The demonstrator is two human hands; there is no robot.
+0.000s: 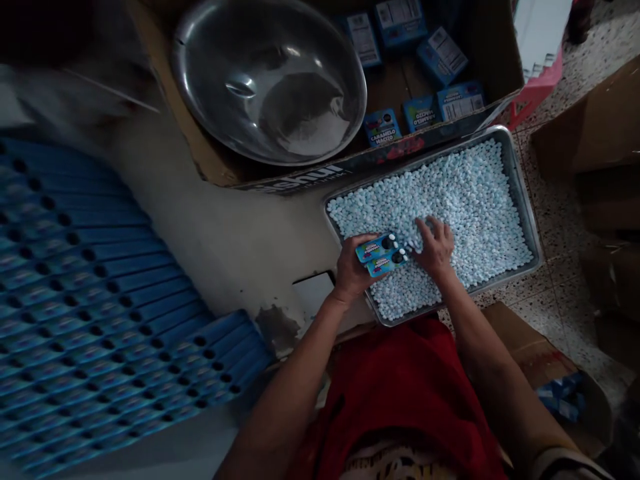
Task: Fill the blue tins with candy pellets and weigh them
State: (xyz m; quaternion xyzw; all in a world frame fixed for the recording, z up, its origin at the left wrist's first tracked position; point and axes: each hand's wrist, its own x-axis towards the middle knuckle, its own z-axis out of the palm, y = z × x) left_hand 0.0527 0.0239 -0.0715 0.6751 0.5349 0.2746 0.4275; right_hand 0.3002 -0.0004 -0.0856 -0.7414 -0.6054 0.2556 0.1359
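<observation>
Two small blue candy boxes [376,256] lie side by side in my left hand [353,268], their round dark openings facing right, with a few white candies at them. My left hand is wrapped round the boxes over the left edge of a metal tray [531,220]. Pale blue and white candies [465,193] fill the tray. Just right of the box openings, my right hand [436,248] is over the candies, fingers curved and apart, with some candies by its fingertips; whether it grips any I cannot make out.
A steel bowl [300,100] sits in a cardboard box [220,170] with several blue boxes [383,128] behind the tray. Rows of blue boxes [100,287] stand at the left. Cardboard boxes [587,143] are on the right, above the speckled floor.
</observation>
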